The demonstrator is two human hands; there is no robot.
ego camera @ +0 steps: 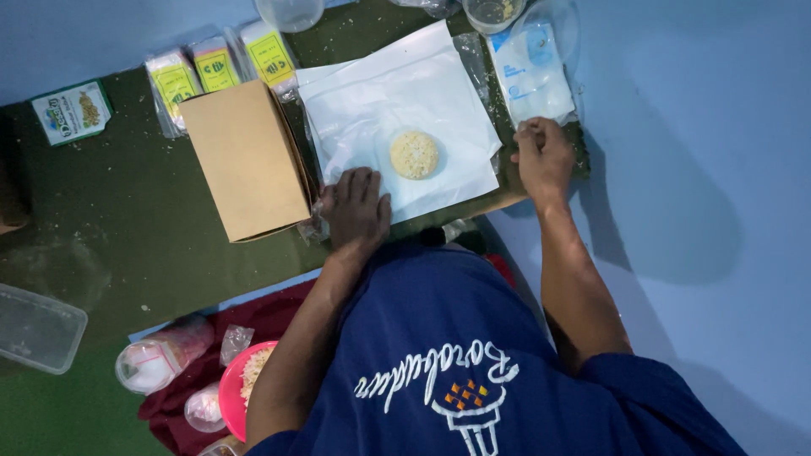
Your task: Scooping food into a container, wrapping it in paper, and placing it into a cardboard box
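A round, pale yellow crumbed patty (414, 154) lies in the middle of a white sheet of paper (397, 89) spread on a dark green table top (127, 219). My left hand (356, 207) rests flat, palm down, on the sheet's near left corner and holds nothing. My right hand (542, 156) sits at the sheet's right corner with its fingers curled into a fist. I cannot tell whether it pinches the paper. A white plastic pouch (530, 72) lies just beyond that hand.
A brown cardboard box (247, 160) lies left of the paper, touching it. Behind it lie three yellow-labelled packets (215, 67) and a green-and-white packet (72, 111). Clear cups (290, 13) stand at the back. A clear tub (34, 328), plastic bags (160, 355) and a pink bowl (235, 390) sit lower left.
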